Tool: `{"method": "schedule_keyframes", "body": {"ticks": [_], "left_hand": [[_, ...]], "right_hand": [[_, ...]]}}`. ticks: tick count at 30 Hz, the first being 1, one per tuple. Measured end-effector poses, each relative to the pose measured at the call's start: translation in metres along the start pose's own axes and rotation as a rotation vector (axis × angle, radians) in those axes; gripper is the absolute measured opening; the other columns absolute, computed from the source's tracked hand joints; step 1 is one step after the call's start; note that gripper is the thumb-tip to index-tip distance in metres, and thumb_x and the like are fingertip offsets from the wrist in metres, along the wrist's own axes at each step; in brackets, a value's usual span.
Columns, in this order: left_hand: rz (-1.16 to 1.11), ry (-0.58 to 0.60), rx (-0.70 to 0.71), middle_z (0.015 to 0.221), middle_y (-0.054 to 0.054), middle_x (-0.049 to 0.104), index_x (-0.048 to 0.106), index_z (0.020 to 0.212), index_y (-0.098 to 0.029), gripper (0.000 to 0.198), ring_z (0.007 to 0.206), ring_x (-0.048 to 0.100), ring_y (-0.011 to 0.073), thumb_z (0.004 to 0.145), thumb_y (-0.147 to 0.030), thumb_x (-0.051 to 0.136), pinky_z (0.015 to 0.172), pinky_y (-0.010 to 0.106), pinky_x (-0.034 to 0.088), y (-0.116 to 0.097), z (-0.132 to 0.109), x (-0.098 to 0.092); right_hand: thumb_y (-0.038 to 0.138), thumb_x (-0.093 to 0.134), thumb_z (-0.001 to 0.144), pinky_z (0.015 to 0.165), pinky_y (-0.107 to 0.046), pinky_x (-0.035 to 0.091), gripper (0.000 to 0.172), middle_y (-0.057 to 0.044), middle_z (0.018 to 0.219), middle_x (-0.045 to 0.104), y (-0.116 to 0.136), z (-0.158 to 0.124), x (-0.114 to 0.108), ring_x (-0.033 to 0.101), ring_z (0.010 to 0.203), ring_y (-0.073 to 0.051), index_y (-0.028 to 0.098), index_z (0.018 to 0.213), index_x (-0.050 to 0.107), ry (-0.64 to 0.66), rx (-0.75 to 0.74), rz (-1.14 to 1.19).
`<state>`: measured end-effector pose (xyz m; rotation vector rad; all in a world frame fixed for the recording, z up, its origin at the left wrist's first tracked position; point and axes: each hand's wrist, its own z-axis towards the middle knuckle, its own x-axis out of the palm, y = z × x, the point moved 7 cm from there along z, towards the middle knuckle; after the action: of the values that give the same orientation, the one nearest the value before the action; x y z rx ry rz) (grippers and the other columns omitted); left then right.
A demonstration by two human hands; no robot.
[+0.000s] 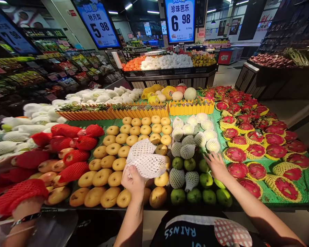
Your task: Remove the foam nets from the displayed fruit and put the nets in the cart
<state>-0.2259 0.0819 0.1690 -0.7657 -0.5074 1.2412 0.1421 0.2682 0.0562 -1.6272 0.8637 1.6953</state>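
My left hand [134,180] is closed around a bunch of white foam net sleeves [148,161], raised over the rows of yellow-brown pears [101,176]. On the other side, my right hand [217,166] reaches over the green guavas [178,196] with its fingers stretched out. Its fingertips are beside a dark green guava [204,165] at the right edge of the block; whether they touch it I cannot tell. Behind this hand lie guavas in white foam nets [213,145]. Two guavas in the front rows wear grey-looking nets [176,178].
A co-worker's hand [28,207] at left is by a red foam net [22,195], near red-netted fruit [73,157]. Dragon fruit [256,151] in yellow nets fills the right. A small orange fence [144,112] crosses behind; price screens [180,20] hang above.
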Motion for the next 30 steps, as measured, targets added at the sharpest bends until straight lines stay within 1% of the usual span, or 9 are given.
{"method": "schedule_keyframes", "body": {"ticks": [4, 9, 13, 17, 20, 24, 27, 28, 30], "left_hand": [[0.019, 0.006, -0.007, 0.057, -0.005, 0.038, 0.04, 0.058, -0.025, 0.056, 0.059, 0.044, 0.0147, 0.097, -0.061, 0.057, 0.057, 0.03, 0.041, 0.0, -0.001, -0.001], [0.048, 0.039, 0.003, 0.059, -0.003, 0.041, 0.043, 0.059, -0.025, 0.056, 0.061, 0.047, 0.0168, 0.098, -0.063, 0.055, 0.061, 0.033, 0.045, 0.005, -0.005, -0.003], [0.046, 0.038, -0.026, 0.06, -0.002, 0.044, 0.046, 0.061, -0.025, 0.056, 0.063, 0.051, 0.0183, 0.1, -0.064, 0.052, 0.063, 0.034, 0.046, 0.011, -0.007, -0.004], [0.039, 0.052, -0.033, 0.063, -0.001, 0.049, 0.048, 0.063, -0.023, 0.054, 0.064, 0.051, 0.0181, 0.1, -0.061, 0.054, 0.063, 0.034, 0.045, 0.015, -0.008, -0.002], [0.049, 0.07, -0.035, 0.064, -0.001, 0.051, 0.049, 0.064, -0.023, 0.053, 0.066, 0.053, 0.0182, 0.101, -0.06, 0.053, 0.066, 0.035, 0.047, 0.016, -0.009, -0.001], [0.061, 0.099, -0.047, 0.066, -0.001, 0.053, 0.055, 0.067, -0.022, 0.049, 0.067, 0.053, 0.0179, 0.101, -0.058, 0.054, 0.068, 0.034, 0.049, 0.019, -0.009, 0.0], [0.05, 0.224, -0.066, 0.071, 0.002, 0.063, 0.066, 0.077, -0.02, 0.042, 0.071, 0.06, 0.0203, 0.097, -0.057, 0.059, 0.071, 0.035, 0.054, 0.018, -0.014, 0.009], [0.027, 0.329, -0.071, 0.077, 0.004, 0.069, 0.07, 0.084, -0.02, 0.04, 0.075, 0.065, 0.0221, 0.095, -0.057, 0.062, 0.073, 0.036, 0.057, 0.015, -0.019, 0.018], [-0.061, 0.664, -0.087, 0.091, 0.007, 0.077, 0.076, 0.105, -0.02, 0.038, 0.086, 0.072, 0.0251, 0.093, -0.055, 0.065, 0.079, 0.038, 0.061, 0.004, -0.044, 0.044]], "right_hand": [[0.001, 0.063, 0.077, 0.127, -0.054, 0.032, 0.068, -0.014, 0.122, 0.078, 0.011, 0.016, 0.012, 0.066, 0.125, -0.032, 0.018, 0.143, 0.067, 0.074, -0.065, 0.023], [0.011, 0.079, 0.071, 0.118, -0.049, 0.044, 0.069, -0.011, 0.126, 0.078, 0.012, 0.028, 0.015, 0.07, 0.115, -0.03, 0.021, 0.139, 0.068, 0.013, -0.196, 0.147], [0.009, 0.073, 0.072, 0.104, -0.038, 0.051, 0.064, -0.009, 0.129, 0.078, 0.009, 0.026, 0.013, 0.072, 0.114, -0.029, 0.024, 0.135, 0.072, 0.017, -0.208, 0.201], [0.005, 0.06, 0.078, 0.106, -0.037, 0.05, 0.07, -0.007, 0.136, 0.077, -0.011, 0.021, 0.008, 0.071, 0.123, -0.027, 0.028, 0.143, 0.068, 0.027, -0.066, 0.234], [0.012, 0.067, 0.082, 0.1, -0.04, 0.054, 0.058, -0.013, 0.127, 0.08, -0.034, 0.017, 0.011, 0.074, 0.116, -0.031, 0.024, 0.138, 0.072, 0.094, 0.109, 0.175], [0.017, 0.077, 0.081, 0.098, -0.04, 0.058, 0.055, -0.015, 0.139, 0.076, -0.043, 0.008, 0.008, 0.075, 0.12, -0.033, 0.023, 0.135, 0.074, 0.121, 0.135, 0.179], [0.021, 0.07, 0.09, 0.108, -0.047, 0.057, 0.058, -0.017, 0.153, 0.066, -0.035, -0.007, -0.012, 0.069, 0.131, -0.035, 0.022, 0.148, 0.065, -0.021, 0.136, 0.297], [0.025, 0.068, 0.093, 0.113, -0.05, 0.055, 0.06, -0.017, 0.156, 0.063, -0.026, -0.014, -0.019, 0.066, 0.136, -0.035, 0.023, 0.153, 0.061, -0.089, 0.105, 0.401], [0.04, 0.073, 0.093, 0.119, -0.055, 0.051, 0.075, -0.015, 0.166, 0.053, -0.001, -0.03, -0.026, 0.056, 0.148, -0.035, 0.03, 0.163, 0.047, -0.187, -0.017, 0.675]]}}
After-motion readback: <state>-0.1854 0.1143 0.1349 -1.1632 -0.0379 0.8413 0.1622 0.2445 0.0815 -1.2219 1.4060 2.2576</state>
